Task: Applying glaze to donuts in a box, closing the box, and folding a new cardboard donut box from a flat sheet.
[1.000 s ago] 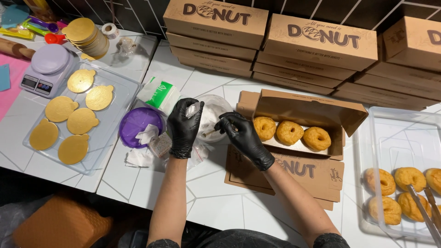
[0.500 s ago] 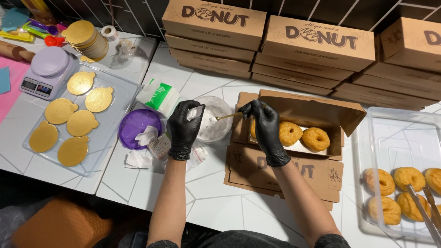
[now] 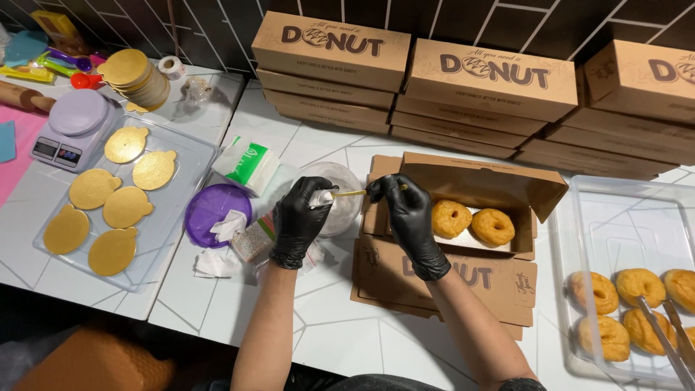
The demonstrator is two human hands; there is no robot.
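The right hand (image 3: 409,217) has lifted from the doughnuts (image 3: 472,221), pinching a gold stick (image 3: 356,192) at centre frame; the left hand (image 3: 300,217) grips a small white packet (image 3: 322,197).

The person wears two black gloves of a thin, shiny material, like nitrile. The glove on the left hand (image 3: 302,221) fits tightly and shows small bright reflections on the knuckles and on the back of the hand. Its cuff ends just after the wrist, with a slightly wrinkled edge. The glove on the right hand (image 3: 411,217) is the same kind, also glossy, and its cuff reaches a little further along the wrist. Both forearms are bare, without sleeves, a watch or a bracelet that can be seen. At the bottom edge of the view a small part of dark clothing appears near the right elbow and the body.
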